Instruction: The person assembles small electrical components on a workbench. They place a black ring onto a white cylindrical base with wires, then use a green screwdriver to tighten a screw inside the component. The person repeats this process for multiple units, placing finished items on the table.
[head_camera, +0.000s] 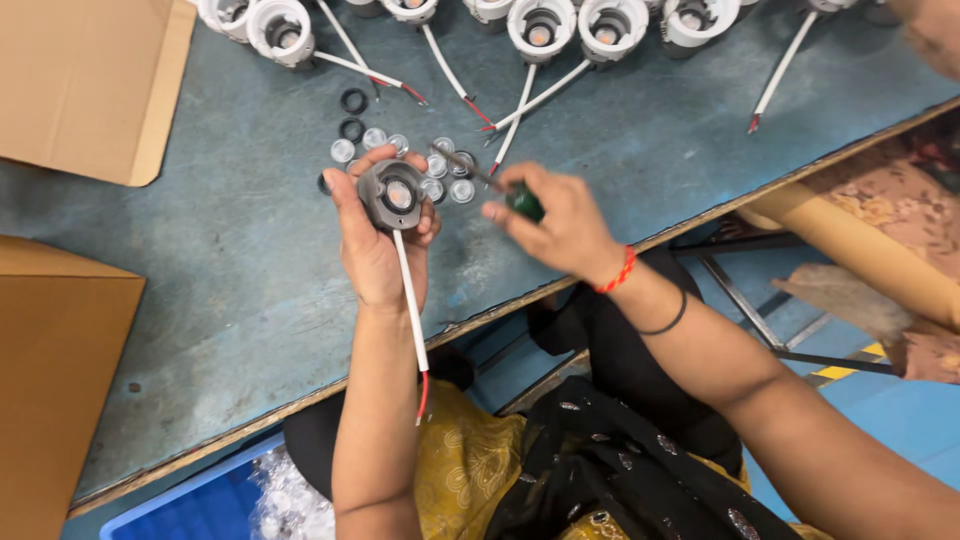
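Note:
My left hand holds a round grey lamp housing face up above the blue-grey table. A white cable with red ends hangs from the housing past my wrist. My right hand grips a green-handled screwdriver whose thin shaft points left toward the housing, its tip just right of it. Small clear lenses and black rings lie on the table just beyond my hands.
Several white lamp housings with white cables line the table's far edge. Cardboard boxes sit at the left. A blue bin with clear parts stands below the table edge. A cardboard tube lies at the right.

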